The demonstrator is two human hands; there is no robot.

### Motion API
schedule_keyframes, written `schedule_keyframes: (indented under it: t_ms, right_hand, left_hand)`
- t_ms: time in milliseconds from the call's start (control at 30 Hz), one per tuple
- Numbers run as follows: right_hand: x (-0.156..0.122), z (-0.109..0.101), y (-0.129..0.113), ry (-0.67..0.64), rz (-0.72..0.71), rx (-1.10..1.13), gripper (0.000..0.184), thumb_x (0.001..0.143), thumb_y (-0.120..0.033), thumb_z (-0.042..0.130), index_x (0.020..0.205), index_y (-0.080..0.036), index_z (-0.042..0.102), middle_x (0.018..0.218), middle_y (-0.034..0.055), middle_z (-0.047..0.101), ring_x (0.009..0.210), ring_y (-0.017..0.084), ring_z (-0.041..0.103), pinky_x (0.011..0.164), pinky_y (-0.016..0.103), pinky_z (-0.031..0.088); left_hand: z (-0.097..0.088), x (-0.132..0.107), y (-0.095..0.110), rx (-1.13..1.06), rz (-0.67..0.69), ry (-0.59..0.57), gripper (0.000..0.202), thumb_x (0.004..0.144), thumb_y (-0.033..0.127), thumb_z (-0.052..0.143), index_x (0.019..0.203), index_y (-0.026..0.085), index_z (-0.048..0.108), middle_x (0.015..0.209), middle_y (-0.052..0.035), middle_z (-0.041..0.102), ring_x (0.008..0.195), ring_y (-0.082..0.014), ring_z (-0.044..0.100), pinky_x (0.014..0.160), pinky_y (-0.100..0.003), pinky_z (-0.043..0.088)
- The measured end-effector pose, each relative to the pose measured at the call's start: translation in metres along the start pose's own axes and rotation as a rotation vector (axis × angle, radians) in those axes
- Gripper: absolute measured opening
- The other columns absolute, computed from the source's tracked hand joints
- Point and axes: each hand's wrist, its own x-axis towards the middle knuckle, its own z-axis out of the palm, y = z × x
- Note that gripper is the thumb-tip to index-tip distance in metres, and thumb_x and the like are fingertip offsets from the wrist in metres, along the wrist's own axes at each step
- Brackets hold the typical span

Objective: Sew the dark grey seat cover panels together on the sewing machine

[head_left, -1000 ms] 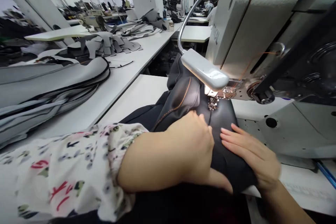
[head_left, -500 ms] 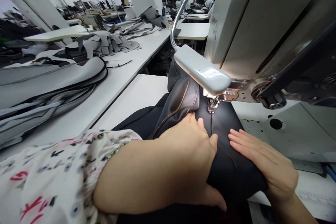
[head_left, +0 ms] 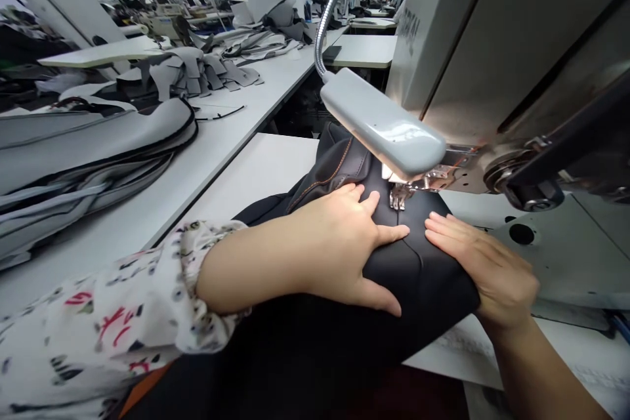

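A black leather-like cover [head_left: 394, 275] lies under the presser foot [head_left: 398, 197] of a sewing machine [head_left: 457, 33], a seam line running from the foot toward me. My left hand [head_left: 344, 236] rests on the cover left of that seam, fingers spread, index fingertip at the seam just in front of the foot. Its far fingertips touch a folded part with orange stitching [head_left: 331, 174]. To the right of the seam, my right hand [head_left: 485, 266] lies flat on the cover near its edge, fingers stretched out; its thumb is hidden.
A white lamp [head_left: 384, 121] on a bendable metal neck hangs above the foot. Stacked grey padded pieces [head_left: 93, 157] lie on the long white table [head_left: 221, 144] at left, with grey cut strips [head_left: 197, 72] farther back. A dark gap separates that table from the machine bed.
My left hand has opened wider, its index finger now stretched to the seam. The folded stitched part sits lower and flatter. My right hand and the cover's edge have shifted slightly left.
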Motion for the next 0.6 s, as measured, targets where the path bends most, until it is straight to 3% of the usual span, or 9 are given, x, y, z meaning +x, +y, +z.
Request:
schedule_keyframes:
  t_ms: [233, 367, 500, 600]
  right_hand:
    - [0.004, 0.013, 0.013, 0.054, -0.04, -0.037, 0.037, 0.096, -0.005, 0.058, 0.13, -0.011, 0.071, 0.127, 0.016, 0.074, 0.123, 0.031, 0.07, 0.108, 0.052, 0.059]
    - [0.006, 0.021, 0.019, 0.079, -0.067, -0.102, 0.037, 0.094, -0.003, 0.058, 0.128, -0.01, 0.071, 0.125, 0.0172, 0.075, 0.121, 0.03, 0.071, 0.107, 0.049, 0.06]
    - [0.007, 0.028, 0.022, 0.103, -0.088, -0.175, 0.038, 0.093, -0.003, 0.059, 0.129, -0.01, 0.07, 0.126, 0.0171, 0.075, 0.12, 0.028, 0.072, 0.107, 0.044, 0.059]
    - [0.006, 0.034, 0.026, 0.123, -0.071, -0.207, 0.042, 0.094, -0.002, 0.058, 0.133, -0.014, 0.069, 0.126, 0.0141, 0.075, 0.118, 0.025, 0.073, 0.107, 0.041, 0.059]
  left_hand:
    - [0.008, 0.006, -0.023, -0.112, 0.09, -0.003, 0.087, 0.081, 0.07, 0.077, 0.157, 0.038, 0.046, 0.168, -0.0213, 0.033, 0.154, -0.0506, 0.032, 0.121, -0.069, 0.03]
    - [0.013, 0.01, -0.035, -0.162, 0.136, 0.004, 0.081, 0.085, 0.062, 0.078, 0.156, 0.04, 0.046, 0.17, -0.0206, 0.028, 0.157, -0.0488, 0.025, 0.12, -0.069, 0.031]
    - [0.018, 0.013, -0.044, -0.202, 0.165, 0.002, 0.078, 0.084, 0.055, 0.082, 0.153, 0.042, 0.05, 0.17, -0.0186, 0.03, 0.156, -0.0464, 0.029, 0.119, -0.066, 0.036]
    - [0.02, 0.017, -0.052, -0.214, 0.188, -0.001, 0.076, 0.084, 0.053, 0.083, 0.152, 0.044, 0.05, 0.168, -0.0141, 0.036, 0.152, -0.0405, 0.041, 0.12, -0.062, 0.038]
